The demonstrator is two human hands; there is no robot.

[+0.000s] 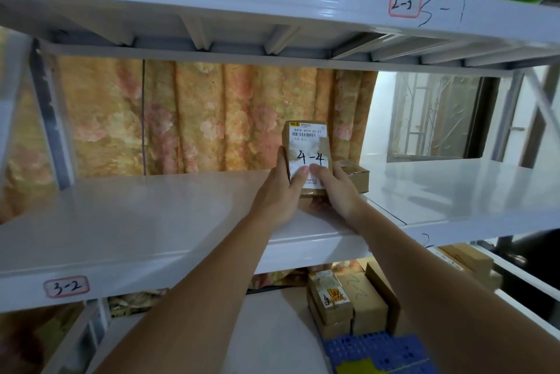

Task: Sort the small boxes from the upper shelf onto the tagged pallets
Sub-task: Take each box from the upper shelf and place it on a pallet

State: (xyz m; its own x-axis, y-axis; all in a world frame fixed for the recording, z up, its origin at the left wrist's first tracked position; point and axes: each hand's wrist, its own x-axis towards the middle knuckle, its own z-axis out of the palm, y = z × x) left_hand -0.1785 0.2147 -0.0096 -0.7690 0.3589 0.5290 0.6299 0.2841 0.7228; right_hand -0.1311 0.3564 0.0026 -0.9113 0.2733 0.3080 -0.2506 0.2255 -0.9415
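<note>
1. A tag "3-2" [66,286] is seen on the shelf edge, well left of and below both grips.
2. The left grip [280,192] is curled round the left side of the box [306,149], with the thumb laid across its white label.
3. The box is held upright between the two grips, its lower end just above the shelf [151,222]; whether it touches the shelf cannot be told. "4-4" is written on its label.
4. The right grip [336,189] is curled round the right side of the box, thumb on the label beside the left thumb.
5. A second box [356,175] lies flat on the shelf, just right of and behind the right grip.
6. Below the grips, a stack of boxes [348,304] is seen on a blue pallet [378,349].
7. The step in hand is judged to be the lifting-off of the 4-4 box.
8. Next, the box should be drawn clear of the shelf and carried to the pallet tagged 4-4; that tag must be found first, since no pallet tag is legible here.
</note>
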